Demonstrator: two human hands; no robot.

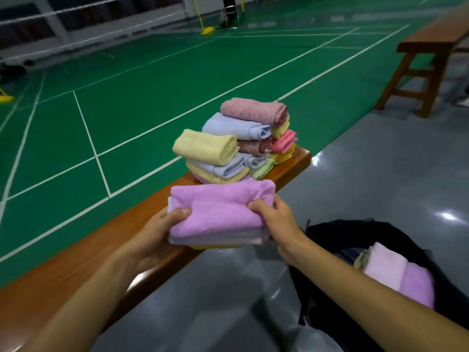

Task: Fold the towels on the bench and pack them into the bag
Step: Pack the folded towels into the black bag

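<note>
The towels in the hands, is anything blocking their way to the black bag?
Nothing visible does. Both hands hold the folded stack above the bench edge, and the open black bag sits lower right, with towels already inside but room at its mouth.

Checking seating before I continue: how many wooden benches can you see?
2. The near brown wooden bench carries the towel pile; a second wooden bench stands far right. Others may lie outside the frame.

Dim, even overhead lighting; white glare patches on grey floor (380, 174); wide-angle bending at edges; far background soft, slightly blurred.
</note>
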